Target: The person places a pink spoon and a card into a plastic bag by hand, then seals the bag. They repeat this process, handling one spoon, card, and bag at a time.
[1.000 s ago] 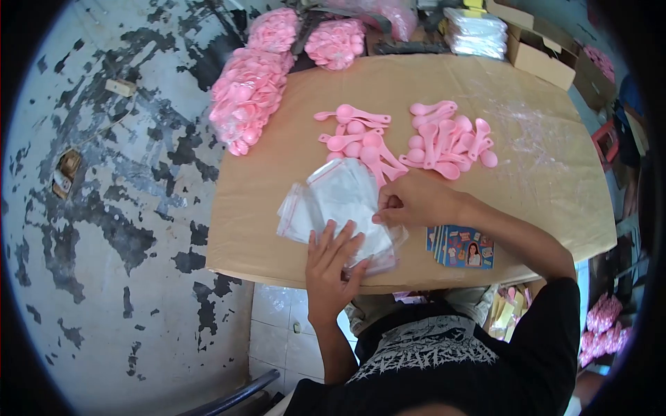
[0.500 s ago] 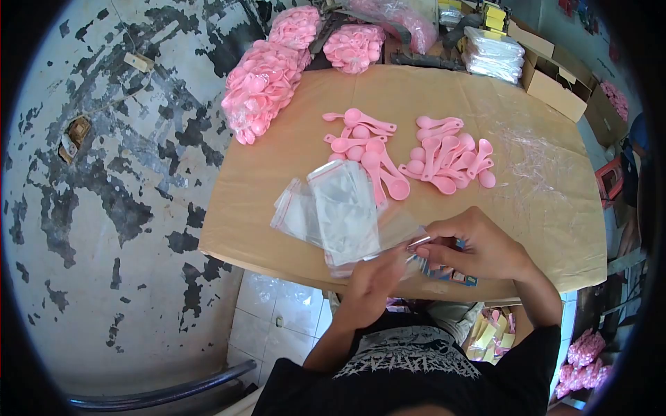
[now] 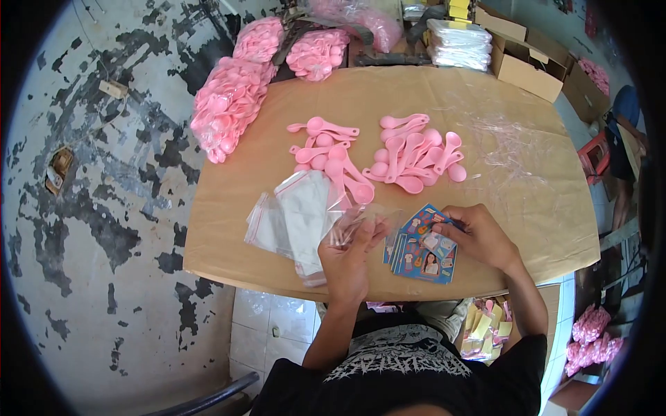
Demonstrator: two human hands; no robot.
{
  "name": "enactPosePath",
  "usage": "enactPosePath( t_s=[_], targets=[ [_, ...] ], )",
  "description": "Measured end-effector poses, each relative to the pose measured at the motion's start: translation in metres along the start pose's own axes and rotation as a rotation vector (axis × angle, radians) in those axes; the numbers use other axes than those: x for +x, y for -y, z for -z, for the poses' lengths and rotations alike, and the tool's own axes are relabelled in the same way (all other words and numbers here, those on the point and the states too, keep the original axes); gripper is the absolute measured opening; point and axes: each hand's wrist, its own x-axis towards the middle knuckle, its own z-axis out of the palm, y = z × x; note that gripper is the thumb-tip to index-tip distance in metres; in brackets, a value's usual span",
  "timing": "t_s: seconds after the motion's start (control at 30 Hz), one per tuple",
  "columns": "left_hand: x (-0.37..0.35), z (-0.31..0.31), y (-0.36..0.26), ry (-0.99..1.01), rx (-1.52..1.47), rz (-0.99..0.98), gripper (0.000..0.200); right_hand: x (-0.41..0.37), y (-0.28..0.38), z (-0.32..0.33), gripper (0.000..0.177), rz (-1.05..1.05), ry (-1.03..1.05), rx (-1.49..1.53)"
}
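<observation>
My left hand (image 3: 347,267) is closed on a clear plastic bag (image 3: 385,218), its fingers seen partly through the film. The fingers of my right hand (image 3: 482,239) pinch the upper edge of a blue printed card (image 3: 427,216). Under and beside it, more blue cards (image 3: 427,267) lie in a fanned stack at the table's near edge. Left of my left hand rest flat clear bags (image 3: 302,215), overlapping in a pile. Farther up are two heaps of pink plastic scoops, one on the left (image 3: 333,149) and another on the right (image 3: 416,152).
Bulging bags of pink scoops (image 3: 232,104) stand at the table's far left. Stacked clear packets (image 3: 458,45) and cardboard boxes (image 3: 531,73) line the back. Plastic strands (image 3: 506,152) litter the right side. A box of yellow-and-pink packets (image 3: 485,329) sits below. Another person (image 3: 624,132) is at far right.
My right hand has moved from beside my left hand to the card stack and now pinches a card. The stack, mostly hidden before, shows clearly. The whole view has shifted slightly.
</observation>
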Motion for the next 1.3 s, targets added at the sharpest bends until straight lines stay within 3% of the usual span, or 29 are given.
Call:
enactPosePath(
  t_s=[0.1, 0.2, 0.43, 0.63, 0.73, 0.83, 1.0, 1.1, 1.23, 1.3],
  targets=[
    [0.001, -0.01, -0.002, -0.054, -0.053, 0.004, 0.036, 0.002, -0.003, -0.007, 0.014, 0.129, -0.14, 0.064],
    [0.001, -0.013, 0.005, -0.01, -0.074, 0.028, 0.037, -0.002, 0.019, -0.009, 0.015, -0.056, -0.049, 0.237],
    [-0.005, -0.004, 0.01, -0.015, 0.05, 0.08, 0.044, 0.005, 0.017, -0.029, 0.017, 0.161, -0.181, 0.166],
    [-0.006, -0.014, 0.009, -0.06, 0.048, 0.052, 0.034, 0.003, 0.029, -0.016, 0.017, 0.11, -0.012, 0.052],
    [-0.008, -0.015, 0.011, 0.022, 0.118, 0.064, 0.026, 0.002, 0.03, -0.018, 0.017, 0.059, 0.034, 0.155],
    [-0.009, -0.011, 0.011, 0.12, 0.066, 0.103, 0.026, 0.003, 0.013, -0.032, 0.017, 0.086, -0.022, 0.331],
    [-0.006, -0.006, 0.006, 0.134, -0.029, 0.16, 0.024, 0.002, 0.015, -0.032, 0.02, 0.073, -0.012, 0.289],
    [-0.009, -0.012, 0.013, 0.158, 0.07, 0.115, 0.025, 0.003, 0.016, -0.034, 0.023, 0.133, -0.032, 0.268],
    [-0.008, -0.008, 0.016, 0.32, 0.205, 0.092, 0.054, 0.009, 0.006, -0.053, 0.025, 0.151, -0.135, 0.467],
    [-0.01, -0.013, 0.009, 0.394, 0.267, -0.012, 0.067, 0.006, 0.014, -0.048, 0.027, 0.035, -0.022, 0.527]
  ],
)
